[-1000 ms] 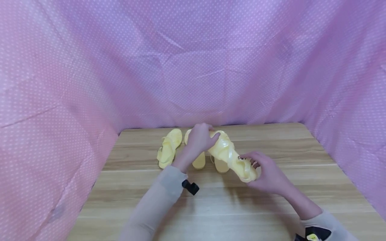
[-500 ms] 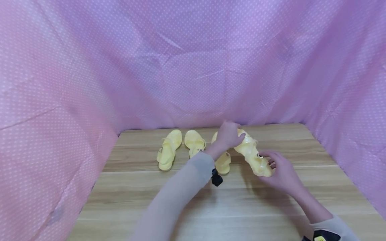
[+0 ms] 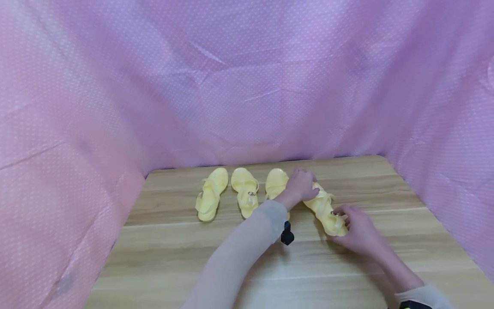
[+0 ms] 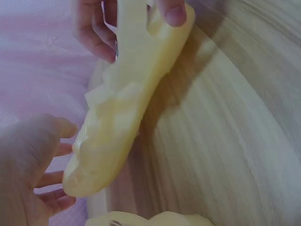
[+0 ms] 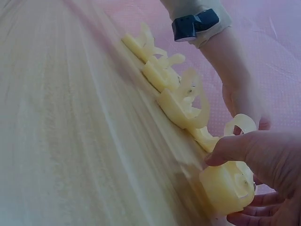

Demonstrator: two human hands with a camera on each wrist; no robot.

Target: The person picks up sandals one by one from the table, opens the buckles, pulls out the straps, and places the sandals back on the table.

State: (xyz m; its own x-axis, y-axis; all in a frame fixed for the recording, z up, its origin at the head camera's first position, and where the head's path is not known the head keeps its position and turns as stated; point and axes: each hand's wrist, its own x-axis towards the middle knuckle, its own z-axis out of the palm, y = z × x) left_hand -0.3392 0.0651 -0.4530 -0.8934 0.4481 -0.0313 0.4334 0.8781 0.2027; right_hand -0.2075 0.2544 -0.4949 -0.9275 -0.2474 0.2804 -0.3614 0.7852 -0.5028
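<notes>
Head view shows both hands on one yellow sandal [image 3: 324,208]: the left hand [image 3: 301,185] grips its toe, the right hand [image 3: 356,231] pinches its heel. Three more sandals [image 3: 243,193] lie beside it on the table [image 3: 173,257].

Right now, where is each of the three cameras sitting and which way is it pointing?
Head: above, facing forward and down at the wooden table, four yellow sandals, both forearms and hands.
Left wrist: beside the left hand, looking along the held sandal toward the right hand's fingers.
Right wrist: low over the table, looking down the row of sandals past the right hand to the left wrist.
Shared: all show the rightmost sandal in both hands' grip.
</notes>
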